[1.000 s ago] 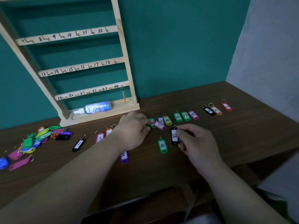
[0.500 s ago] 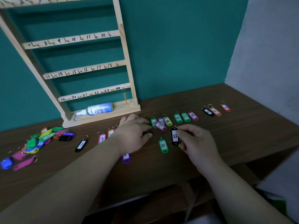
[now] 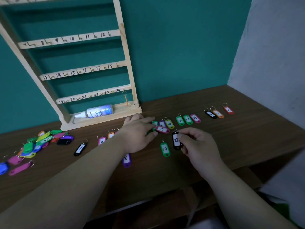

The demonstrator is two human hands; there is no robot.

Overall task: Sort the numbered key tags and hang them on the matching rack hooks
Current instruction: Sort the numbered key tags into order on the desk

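Black tag 22 (image 3: pixel 176 140) is pinched in your right hand (image 3: pixel 196 146) for sorting, while your left hand (image 3: pixel 137 134) rests half-curled over the row of tags (image 3: pixel 187 120) laid in order on the table (image 3: pixel 247 129).

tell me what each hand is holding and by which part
Right hand pinches the black tag 22 by its right edge, fingers near the ring end. Left hand lies flat on tags, gripping nothing visible.

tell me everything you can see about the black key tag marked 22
The black key tag marked 22 looks like glossy plastic, an elongated oval with a white paper insert handwritten "22". It sits roughly upright in view on the wooden desk, right of the green tag marked 10. The right hand pinches its right edge; any ring is hidden.
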